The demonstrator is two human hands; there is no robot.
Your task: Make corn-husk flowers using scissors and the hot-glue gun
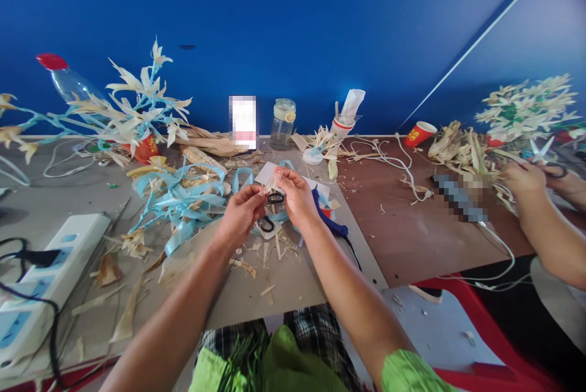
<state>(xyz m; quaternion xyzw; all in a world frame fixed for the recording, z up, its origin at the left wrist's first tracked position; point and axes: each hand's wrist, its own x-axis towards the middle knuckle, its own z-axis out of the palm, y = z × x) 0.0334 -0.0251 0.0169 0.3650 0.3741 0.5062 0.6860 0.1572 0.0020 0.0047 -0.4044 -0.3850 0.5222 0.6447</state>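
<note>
My left hand (245, 210) and my right hand (297, 195) meet above the table, fingertips pinched on a small pale corn husk piece (271, 184). The fingers partly cover it, so its full shape is hidden. Just below lie scissors with black handle loops (266, 225); their blades are hard to make out. A blue glue gun (330, 216) rests right of my right hand, its cord running toward the table edge. To the left of my left hand is a tangle of light blue ribbon (183, 206). Husk scraps (277, 248) litter the tabletop beneath my hands.
Husk flowers on blue stems (146, 83) stand at the left, near a power strip (59, 270). A glass jar (282, 123), a small husk flower (315, 151) and a red paper cup (420, 134) line the back. At right, another person's hands (526, 178) hold scissors.
</note>
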